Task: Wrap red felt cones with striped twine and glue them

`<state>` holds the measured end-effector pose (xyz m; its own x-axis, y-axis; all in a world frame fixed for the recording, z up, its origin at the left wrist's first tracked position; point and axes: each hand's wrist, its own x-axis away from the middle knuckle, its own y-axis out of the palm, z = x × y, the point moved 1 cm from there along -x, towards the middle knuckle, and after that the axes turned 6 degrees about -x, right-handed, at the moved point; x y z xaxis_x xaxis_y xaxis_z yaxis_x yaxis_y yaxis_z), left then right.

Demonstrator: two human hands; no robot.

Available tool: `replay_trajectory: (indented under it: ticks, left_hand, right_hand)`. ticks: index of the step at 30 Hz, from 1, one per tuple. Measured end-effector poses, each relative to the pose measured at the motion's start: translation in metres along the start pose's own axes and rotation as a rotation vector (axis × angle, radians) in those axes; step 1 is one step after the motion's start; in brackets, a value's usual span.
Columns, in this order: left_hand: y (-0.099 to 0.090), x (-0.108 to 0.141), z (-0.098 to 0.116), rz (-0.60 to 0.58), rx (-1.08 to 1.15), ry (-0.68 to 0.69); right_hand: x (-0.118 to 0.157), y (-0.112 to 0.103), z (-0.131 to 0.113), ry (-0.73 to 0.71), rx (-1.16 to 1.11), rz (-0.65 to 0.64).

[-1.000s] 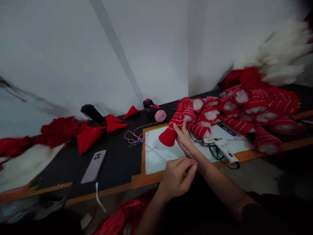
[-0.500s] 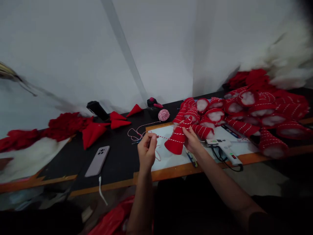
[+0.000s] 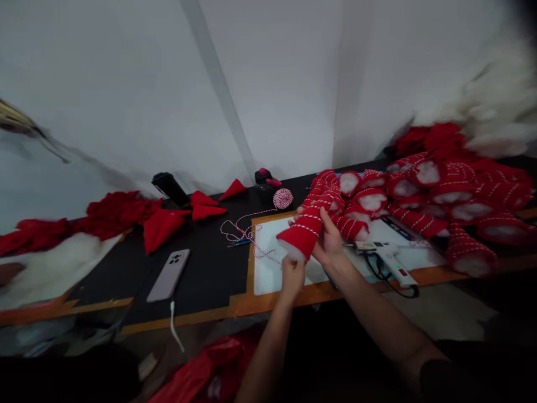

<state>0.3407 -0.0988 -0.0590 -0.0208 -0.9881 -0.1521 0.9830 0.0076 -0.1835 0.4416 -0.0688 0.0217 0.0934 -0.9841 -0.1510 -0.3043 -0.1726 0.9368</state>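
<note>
A red felt cone wound with red-and-white cord is tilted over the white board, its open end with white stuffing facing down and left. My right hand is wrapped round its side. At the open end is my left hand, its fingers drawn together against the stuffing or rim; what they pinch, if anything, is hidden. Loose cord trails over the board and black table from the ball of cord. A glue gun lies right of my hands.
Many corded red cones are piled at the right, white stuffing behind them. To the left are plain red cones, a phone on a white cable, red felt and more stuffing. A black holder stands at the back.
My left hand has moved right, from the cord to the cone's open end. The cone has turned so that its stuffing shows, and the cord now lies slack on the board.
</note>
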Motion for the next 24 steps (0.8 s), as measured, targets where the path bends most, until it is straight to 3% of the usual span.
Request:
replay_trajectory:
  ticks: [4,7,10,16,24]
  left_hand:
    - [0.011,0.031,0.02,-0.156,-0.263,0.162]
    - [0.0,0.049,0.048,-0.259,-0.396,0.269]
    - [-0.019,0.051,0.077,-0.281,-0.384,0.288]
    - [-0.048,0.016,0.109,-0.177,-0.322,0.316]
    - [-0.046,-0.024,0.094,-0.206,-0.161,0.294]
  right_hand:
    - [-0.021,-0.011,-0.002,-0.253,0.111,0.132]
    - [-0.031,-0.027,-0.01,-0.431,0.248,0.194]
    - [-0.033,-0.041,-0.019,-0.508,0.349,0.212]
    - [-0.017,-0.056,-0.025,-0.443,0.362,0.211]
    - [0.008,-0.045,-0.038,-0.194,0.275,0.026]
